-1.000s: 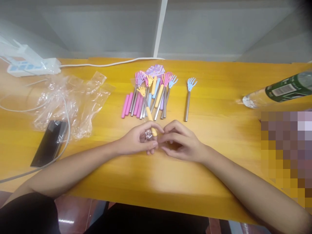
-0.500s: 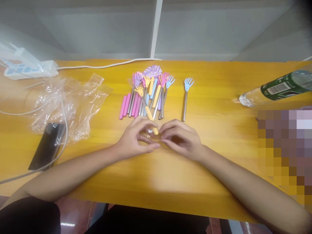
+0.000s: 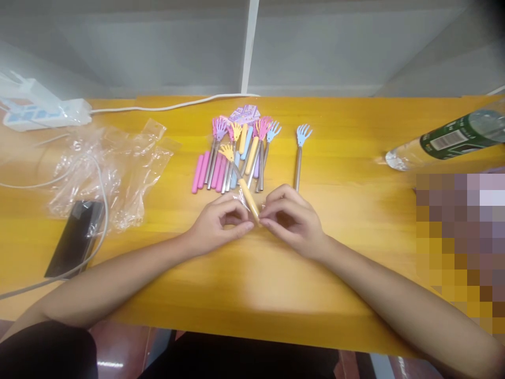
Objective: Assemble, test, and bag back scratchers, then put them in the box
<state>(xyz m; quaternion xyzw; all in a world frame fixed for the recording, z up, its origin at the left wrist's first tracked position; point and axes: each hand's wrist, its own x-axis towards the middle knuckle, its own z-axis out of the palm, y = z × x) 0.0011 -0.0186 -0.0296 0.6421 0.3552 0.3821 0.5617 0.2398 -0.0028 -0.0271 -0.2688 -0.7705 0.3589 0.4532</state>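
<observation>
A back scratcher (image 3: 249, 200) with a yellow hand-shaped head and yellow handle slants toward me, its handle end between my fingertips. Thin clear plastic film (image 3: 240, 198), seemingly a small bag, glints beside the handle. My left hand (image 3: 223, 223) pinches the film with thumb and forefinger, left of the handle end. From the other side, my right hand (image 3: 294, 221) pinches close against the handle end, where a bit of film also shows. Beyond them lies a group of back scratchers (image 3: 260, 158) with pink, purple, yellow and blue parts. A blue-headed back scratcher (image 3: 300, 158) lies apart on the right.
Crumpled clear plastic bags (image 3: 114, 179) and a dark phone (image 3: 74, 237) lie at left, with a white cable across. A power strip (image 3: 47, 113) sits at the back left. Purple printed cards (image 3: 244, 114) lie behind the scratchers. A bottle (image 3: 445, 137) lies at right.
My fingertips have closed into tighter pinches around the handle end. The handle end has shifted slightly toward me and to the right, and more of the yellow handle shows.
</observation>
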